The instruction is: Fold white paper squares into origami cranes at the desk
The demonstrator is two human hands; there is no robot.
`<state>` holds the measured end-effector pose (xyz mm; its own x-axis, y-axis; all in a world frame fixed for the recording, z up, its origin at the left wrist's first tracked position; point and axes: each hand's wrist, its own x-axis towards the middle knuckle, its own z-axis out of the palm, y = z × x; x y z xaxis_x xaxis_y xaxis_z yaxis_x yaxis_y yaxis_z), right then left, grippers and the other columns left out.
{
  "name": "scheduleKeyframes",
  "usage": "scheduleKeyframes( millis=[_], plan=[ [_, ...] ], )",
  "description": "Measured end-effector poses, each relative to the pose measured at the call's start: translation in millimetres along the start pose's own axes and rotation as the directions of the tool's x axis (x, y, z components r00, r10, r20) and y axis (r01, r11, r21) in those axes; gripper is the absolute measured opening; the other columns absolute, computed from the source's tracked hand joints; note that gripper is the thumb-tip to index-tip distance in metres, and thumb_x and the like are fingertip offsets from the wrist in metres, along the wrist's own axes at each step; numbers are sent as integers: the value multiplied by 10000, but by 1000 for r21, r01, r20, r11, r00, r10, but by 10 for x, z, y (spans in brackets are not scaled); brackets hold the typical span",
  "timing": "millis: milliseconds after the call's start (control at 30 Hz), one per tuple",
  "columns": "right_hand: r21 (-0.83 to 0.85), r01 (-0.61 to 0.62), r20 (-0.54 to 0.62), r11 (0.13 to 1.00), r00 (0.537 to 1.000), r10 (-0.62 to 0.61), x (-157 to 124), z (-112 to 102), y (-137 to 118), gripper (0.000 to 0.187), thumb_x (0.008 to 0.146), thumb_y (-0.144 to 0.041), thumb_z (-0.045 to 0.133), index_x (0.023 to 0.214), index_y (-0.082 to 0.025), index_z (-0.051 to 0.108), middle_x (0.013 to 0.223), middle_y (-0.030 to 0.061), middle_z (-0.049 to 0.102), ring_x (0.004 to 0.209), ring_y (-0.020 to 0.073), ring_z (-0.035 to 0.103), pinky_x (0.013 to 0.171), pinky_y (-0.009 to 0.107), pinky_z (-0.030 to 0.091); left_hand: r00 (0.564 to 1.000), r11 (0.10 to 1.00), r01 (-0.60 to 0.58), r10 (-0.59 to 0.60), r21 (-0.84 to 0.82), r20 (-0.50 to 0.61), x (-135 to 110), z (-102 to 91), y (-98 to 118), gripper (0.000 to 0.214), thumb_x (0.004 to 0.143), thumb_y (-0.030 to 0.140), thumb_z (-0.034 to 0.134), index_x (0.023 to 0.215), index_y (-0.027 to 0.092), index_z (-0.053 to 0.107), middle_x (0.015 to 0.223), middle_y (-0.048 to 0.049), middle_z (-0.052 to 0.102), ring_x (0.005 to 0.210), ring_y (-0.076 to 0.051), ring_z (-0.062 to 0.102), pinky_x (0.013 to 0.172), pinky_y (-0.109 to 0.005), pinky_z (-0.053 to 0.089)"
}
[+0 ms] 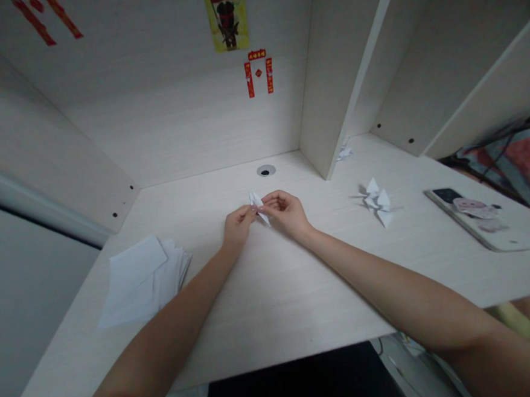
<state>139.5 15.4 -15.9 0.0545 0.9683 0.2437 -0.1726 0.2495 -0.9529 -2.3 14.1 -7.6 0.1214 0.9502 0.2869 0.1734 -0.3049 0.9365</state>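
A small piece of folded white paper (pixel 256 199) is held above the middle of the desk, its pointed ends sticking out above and below the fingers. My left hand (pixel 238 226) pinches its left side between thumb and fingers. From the right, my right hand (pixel 289 213) grips it with thumb and index finger, the other fingers curled. The fingertips of both hands nearly meet and cover the paper's centre. Several folded paper cranes (pixel 376 201) lie on the desk to the right of my right hand.
A loose stack of white paper sheets (pixel 139 280) lies on the left of the desk (pixel 277 318). On the right is a phone (pixel 479 218). A vertical panel (pixel 328 67) stands behind the cranes, with more folded paper (pixel 345 153) beside its base. A cable hole (pixel 266 170) is at the back.
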Motion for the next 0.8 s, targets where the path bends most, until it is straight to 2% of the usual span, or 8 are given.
scheduleKeyframes(
  millis=[167, 333, 567, 800],
  plan=[
    [-10, 6, -14, 1000, 1000, -6, 7, -20, -17, 301, 568, -386, 790, 729, -170, 657, 670, 38, 676, 606, 149, 617, 609, 271, 481, 996, 992, 76, -80, -99, -43, -20, 18, 17, 219, 713, 352, 650, 773, 152, 715, 697, -31, 669, 661, -145, 563, 637, -248, 421],
    [-69, 25, -11, 997, 1000, -26, -5, -33, 9, 260, 611, -397, 760, 712, -170, 684, 693, 52, 697, 605, 160, 623, 590, 275, 471, 986, 986, 130, -139, -103, -90, -17, 23, 25, 194, 678, 341, 683, 720, 153, 707, 670, -21, 671, 612, -121, 546, 604, -231, 407],
    [-44, 14, 5, 999, 1000, -13, 8, -30, 37, 246, 624, -394, 746, 724, -179, 680, 713, 50, 704, 628, 162, 635, 606, 276, 483, 985, 988, 138, -145, -74, -94, 1, 18, 23, 182, 664, 339, 693, 641, 160, 677, 605, 2, 626, 573, -105, 511, 579, -224, 388],
    [-14, -11, -3, 1000, 1000, 11, 1, -16, 11, 272, 600, -412, 762, 701, -179, 665, 669, 38, 691, 590, 148, 621, 562, 256, 457, 990, 990, 106, -114, -91, -84, -3, 22, 27, 204, 674, 364, 680, 631, 165, 661, 655, -10, 646, 657, -136, 564, 656, -248, 434]
  ],
)
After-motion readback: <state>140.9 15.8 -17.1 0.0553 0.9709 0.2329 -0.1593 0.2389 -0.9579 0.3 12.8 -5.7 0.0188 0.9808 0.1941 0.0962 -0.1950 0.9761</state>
